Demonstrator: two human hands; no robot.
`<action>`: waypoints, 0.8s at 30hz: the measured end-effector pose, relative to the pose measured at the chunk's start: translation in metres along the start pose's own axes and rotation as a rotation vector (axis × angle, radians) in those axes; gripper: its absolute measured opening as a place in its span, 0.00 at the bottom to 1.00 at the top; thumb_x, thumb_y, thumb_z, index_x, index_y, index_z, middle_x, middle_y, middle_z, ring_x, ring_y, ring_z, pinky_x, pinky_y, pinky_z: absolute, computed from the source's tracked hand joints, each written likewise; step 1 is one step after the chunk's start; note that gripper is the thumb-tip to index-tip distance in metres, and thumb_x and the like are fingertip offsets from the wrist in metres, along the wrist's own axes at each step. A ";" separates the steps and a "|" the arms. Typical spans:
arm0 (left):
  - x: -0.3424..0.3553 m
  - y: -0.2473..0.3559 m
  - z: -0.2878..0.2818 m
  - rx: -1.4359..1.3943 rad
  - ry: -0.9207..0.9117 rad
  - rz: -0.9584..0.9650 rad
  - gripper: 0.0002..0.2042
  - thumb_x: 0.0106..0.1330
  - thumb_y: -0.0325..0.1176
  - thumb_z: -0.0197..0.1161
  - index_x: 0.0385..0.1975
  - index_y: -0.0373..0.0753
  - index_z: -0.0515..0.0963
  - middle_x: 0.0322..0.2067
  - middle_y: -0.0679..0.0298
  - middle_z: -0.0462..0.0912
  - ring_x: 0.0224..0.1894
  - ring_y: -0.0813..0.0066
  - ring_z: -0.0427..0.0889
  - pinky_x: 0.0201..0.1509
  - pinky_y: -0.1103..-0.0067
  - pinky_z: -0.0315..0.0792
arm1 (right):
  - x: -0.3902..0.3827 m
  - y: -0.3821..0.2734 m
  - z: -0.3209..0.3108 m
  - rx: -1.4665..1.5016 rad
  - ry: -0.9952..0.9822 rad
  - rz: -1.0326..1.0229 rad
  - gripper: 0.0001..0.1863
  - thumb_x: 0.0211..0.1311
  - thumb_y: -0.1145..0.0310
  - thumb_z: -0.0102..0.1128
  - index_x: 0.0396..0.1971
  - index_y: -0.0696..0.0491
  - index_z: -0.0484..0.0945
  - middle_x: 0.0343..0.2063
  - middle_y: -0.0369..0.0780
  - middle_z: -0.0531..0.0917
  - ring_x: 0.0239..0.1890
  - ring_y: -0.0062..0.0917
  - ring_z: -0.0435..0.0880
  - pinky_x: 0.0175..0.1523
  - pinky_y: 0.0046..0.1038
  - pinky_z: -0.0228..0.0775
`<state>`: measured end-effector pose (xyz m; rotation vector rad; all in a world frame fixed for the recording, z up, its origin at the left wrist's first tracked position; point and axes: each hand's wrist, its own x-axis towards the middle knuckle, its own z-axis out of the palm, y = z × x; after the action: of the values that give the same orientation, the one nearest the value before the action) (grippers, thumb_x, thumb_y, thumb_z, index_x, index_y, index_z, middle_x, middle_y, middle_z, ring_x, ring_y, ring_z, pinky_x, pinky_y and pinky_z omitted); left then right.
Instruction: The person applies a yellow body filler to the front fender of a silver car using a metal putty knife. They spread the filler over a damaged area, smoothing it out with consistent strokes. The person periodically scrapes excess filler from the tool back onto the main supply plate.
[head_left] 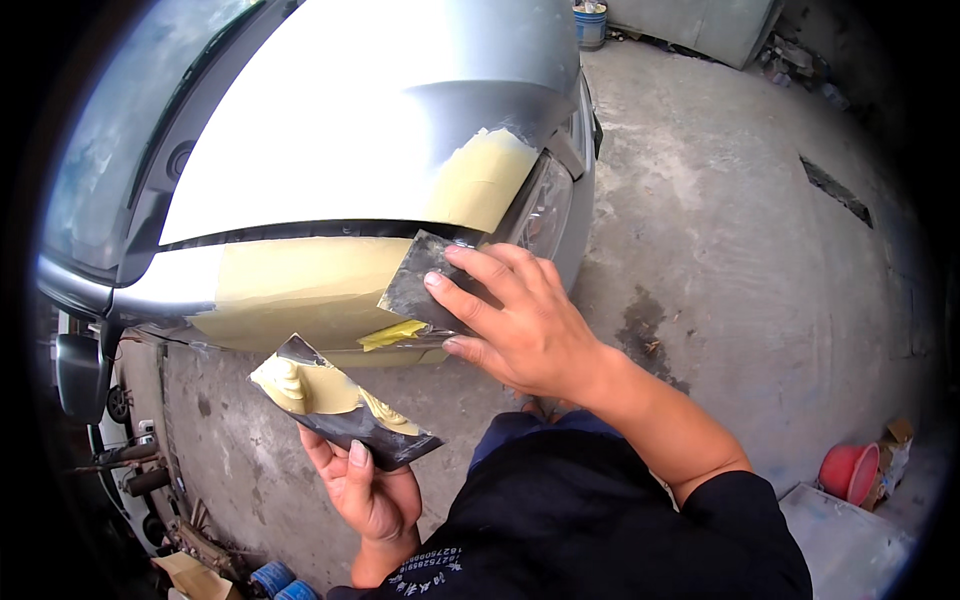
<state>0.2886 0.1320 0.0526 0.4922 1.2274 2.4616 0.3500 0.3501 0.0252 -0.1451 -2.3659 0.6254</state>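
I watched the left hand (pixel 378 497) grip a plate (pixel 345 428), the right hand (pixel 540 330) a spreader (pixel 412 287); overtilting might have dropped the paste (pixel 328 390).

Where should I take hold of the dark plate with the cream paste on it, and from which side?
I'd grip the dark plate by its bare lower edge, coming from below, where the left hand holds it. The cream paste spreads over the upper face, mounded toward the left end, so a grip from above would likely smear it.
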 end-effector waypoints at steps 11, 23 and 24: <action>0.006 -0.004 0.000 0.005 0.001 -0.016 0.29 0.63 0.18 0.49 0.66 0.38 0.54 0.64 0.58 0.63 0.64 0.65 0.65 0.69 0.67 0.58 | -0.043 0.025 -0.008 -0.055 -0.117 0.129 0.28 0.52 0.62 0.66 0.56 0.49 0.73 0.58 0.43 0.70 0.55 0.42 0.68 0.58 0.40 0.61; 0.016 -0.023 0.026 -0.119 -0.121 -0.073 0.30 0.62 0.17 0.50 0.66 0.40 0.56 0.63 0.56 0.65 0.62 0.65 0.69 0.67 0.67 0.62 | -0.066 0.016 -0.040 0.538 -0.228 0.014 0.25 0.56 0.65 0.66 0.54 0.56 0.75 0.57 0.49 0.70 0.55 0.43 0.72 0.60 0.40 0.62; 0.017 -0.022 0.022 -0.116 -0.113 -0.051 0.30 0.62 0.16 0.49 0.66 0.39 0.55 0.62 0.55 0.66 0.62 0.65 0.69 0.66 0.68 0.64 | -0.071 0.026 -0.039 0.522 -0.203 0.068 0.25 0.55 0.64 0.66 0.54 0.55 0.75 0.56 0.48 0.72 0.54 0.43 0.73 0.59 0.39 0.64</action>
<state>0.2866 0.1671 0.0500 0.5522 1.0334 2.4106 0.4281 0.3697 -0.0030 0.0744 -2.3054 1.3175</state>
